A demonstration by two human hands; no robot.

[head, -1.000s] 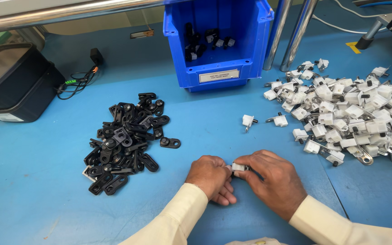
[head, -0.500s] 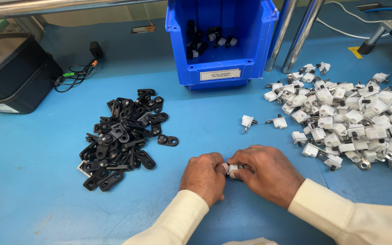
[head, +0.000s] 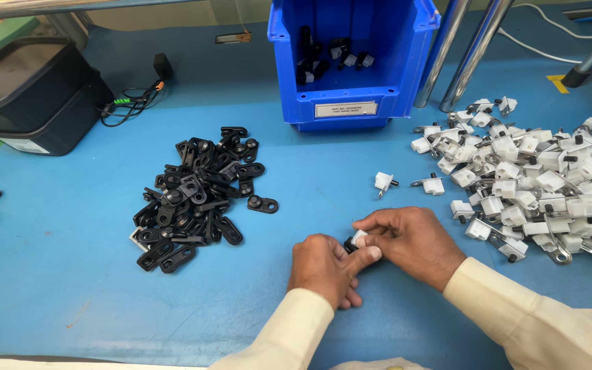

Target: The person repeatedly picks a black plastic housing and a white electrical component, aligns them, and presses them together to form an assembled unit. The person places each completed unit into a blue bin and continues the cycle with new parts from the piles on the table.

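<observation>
My left hand and my right hand meet low in the middle of the blue table. Between their fingertips they pinch a small white plastic part with a black piece against it. A heap of black flat clips lies to the left of my hands. A big heap of white plastic parts with metal pins lies to the right. Two single white parts sit just beyond my hands.
A blue bin with several joined black and white parts stands at the back centre. A black box with a cable sits at the back left. Two metal posts rise right of the bin.
Both hands stay together on the small part, fingers shifting as they press it. The view has shifted slightly.
</observation>
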